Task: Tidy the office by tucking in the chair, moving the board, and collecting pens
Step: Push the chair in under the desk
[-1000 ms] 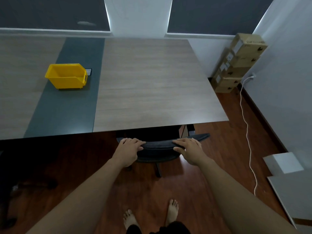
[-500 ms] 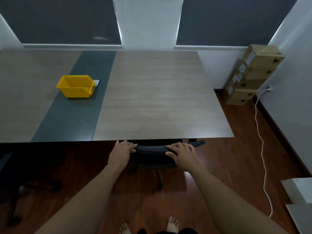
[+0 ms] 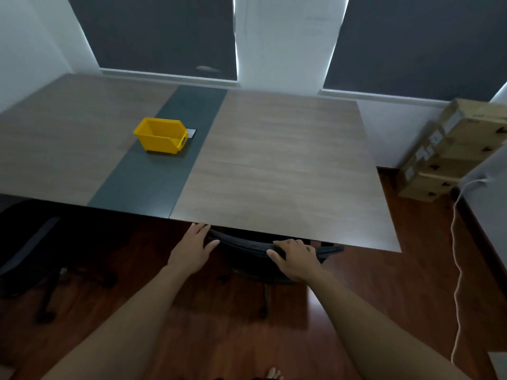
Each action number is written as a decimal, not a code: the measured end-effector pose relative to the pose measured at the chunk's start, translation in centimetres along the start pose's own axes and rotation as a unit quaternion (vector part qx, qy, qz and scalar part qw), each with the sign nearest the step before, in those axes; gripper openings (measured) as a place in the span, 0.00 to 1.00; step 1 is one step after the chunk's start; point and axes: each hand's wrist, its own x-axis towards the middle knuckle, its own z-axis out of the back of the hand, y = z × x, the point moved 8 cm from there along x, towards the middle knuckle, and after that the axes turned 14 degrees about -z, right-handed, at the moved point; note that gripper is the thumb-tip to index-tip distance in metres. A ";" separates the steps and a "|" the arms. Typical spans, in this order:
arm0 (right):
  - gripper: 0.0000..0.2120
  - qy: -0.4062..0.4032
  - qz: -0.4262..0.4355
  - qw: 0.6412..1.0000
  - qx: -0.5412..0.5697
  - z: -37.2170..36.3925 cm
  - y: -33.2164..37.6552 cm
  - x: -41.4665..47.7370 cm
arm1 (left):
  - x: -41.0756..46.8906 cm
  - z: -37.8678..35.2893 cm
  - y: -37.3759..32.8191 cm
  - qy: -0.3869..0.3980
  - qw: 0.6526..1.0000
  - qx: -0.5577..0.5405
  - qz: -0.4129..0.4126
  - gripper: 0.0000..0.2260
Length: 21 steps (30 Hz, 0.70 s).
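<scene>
A black office chair (image 3: 247, 249) stands at the near edge of the wooden table (image 3: 279, 171), its seat hidden under the tabletop and only the top of its backrest showing. My left hand (image 3: 193, 246) rests on the left end of the backrest, fingers spread over it. My right hand (image 3: 295, 256) grips the right part of the backrest top. A yellow plastic bin (image 3: 162, 135) sits on the table's dark grey centre strip, far left of my hands. I see no pens and no board.
A second black chair (image 3: 30, 242) stands at the table's left, partly under it. Stacked cardboard boxes (image 3: 450, 149) fill the right corner. A white cable (image 3: 456, 270) hangs down the right wall to the wooden floor. Dark blinds cover the windows behind the table.
The chair has slid further under the table with both hands on its backrest. My view has tilted up and turned left, showing more window and the second chair.
</scene>
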 end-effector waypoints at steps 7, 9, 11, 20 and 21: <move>0.35 0.021 0.094 0.995 -0.001 0.2 10.1 0.2 | -5.6 4.2 6.1 -0.040 0.998 -0.021 0.051 0.34; 0.34 0.029 0.120 0.992 -0.009 -0.2 14.0 0.0 | -8.1 5.7 8.5 -0.055 0.996 -0.027 0.071 0.34; 0.30 0.027 0.149 0.988 -0.005 -0.6 18.0 -0.5 | -10.8 7.4 11.1 -0.072 0.992 -0.028 0.095 0.34; 0.38 0.033 0.240 0.970 -0.016 -5.0 35.7 -5.0 | -24.4 14.6 23.6 -0.135 0.972 -0.045 0.186 0.35; 0.38 0.040 0.247 0.968 -0.017 -5.8 37.7 -5.6 | -26.0 15.3 25.0 -0.138 0.970 -0.046 0.195 0.35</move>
